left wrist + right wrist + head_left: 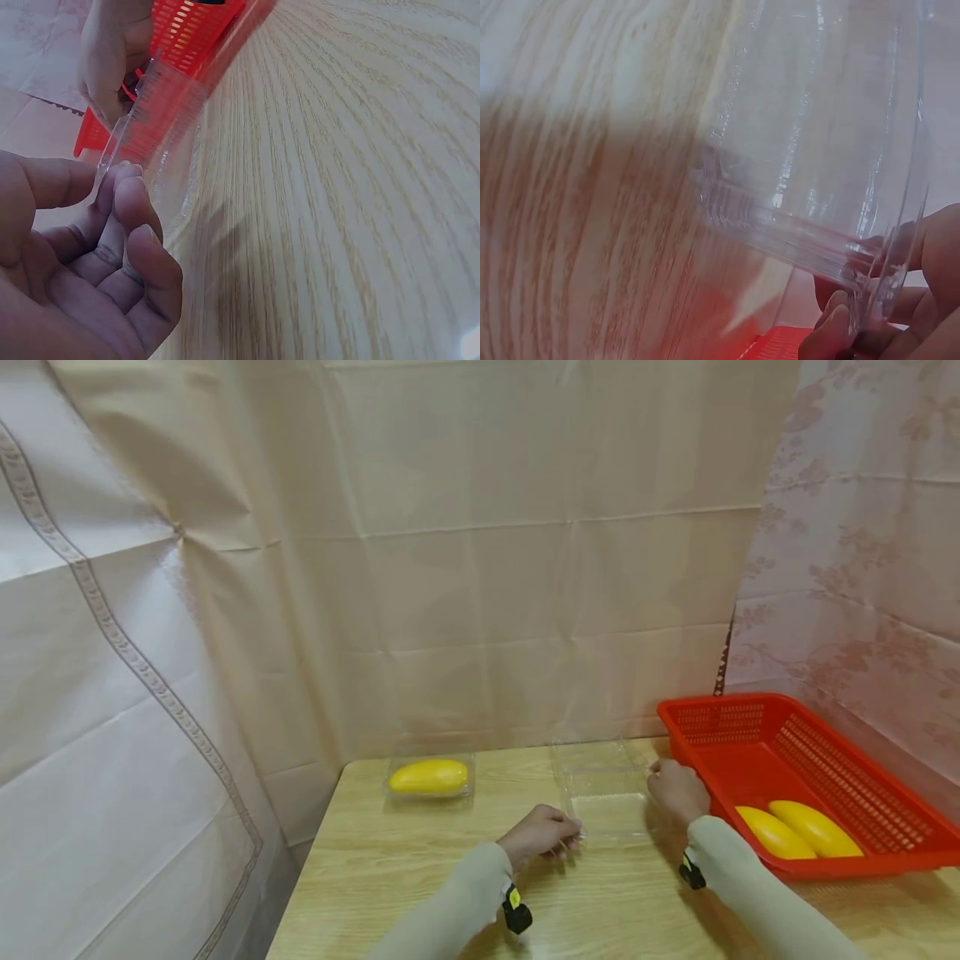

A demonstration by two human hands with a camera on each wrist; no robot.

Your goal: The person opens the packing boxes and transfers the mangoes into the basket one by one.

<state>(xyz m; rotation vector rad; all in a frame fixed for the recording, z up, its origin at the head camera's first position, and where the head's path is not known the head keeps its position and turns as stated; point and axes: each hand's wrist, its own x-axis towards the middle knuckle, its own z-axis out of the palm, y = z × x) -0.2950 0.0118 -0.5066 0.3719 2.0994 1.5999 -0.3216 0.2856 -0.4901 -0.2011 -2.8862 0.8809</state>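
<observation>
Left fingers [136, 202] and right fingers [831, 330] pinch the clear container [609, 812]; careful now, we could buckle it by pulling unevenly!

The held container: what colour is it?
The container is clear and colourless, best seen in the right wrist view.

I see two forearms [453, 906] in pale sleeves [761, 893] reaching forward, well apart at the elbow end and closer at the wrists. The left hand [540, 832] pinches, its fingers [141, 210] curled in; the right hand [678, 789] sits slightly farther forward, likewise pinching between thumb and fingers.
</observation>
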